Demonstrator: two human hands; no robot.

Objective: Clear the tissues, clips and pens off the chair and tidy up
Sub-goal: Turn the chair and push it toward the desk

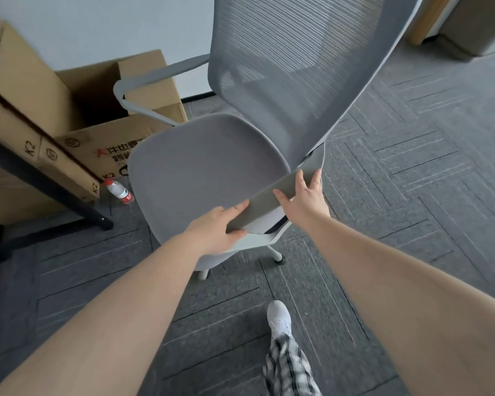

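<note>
A grey office chair stands in the middle of the view, with a padded seat (200, 167) and a tall mesh back (292, 70). No tissues, clips or pens show on the seat. Both hands hold the chair's near armrest (272, 195), a flat grey pad. My left hand (217, 224) grips its lower end, thumb on top. My right hand (303, 198) clasps its upper part, fingers spread over the edge.
Open cardboard boxes (97, 110) stand to the left against the wall. A plastic water bottle (119, 191) lies on the carpet beside them. A black desk frame (40, 184) crosses the left side. My white shoe (279, 318) is on the grey carpet below the chair.
</note>
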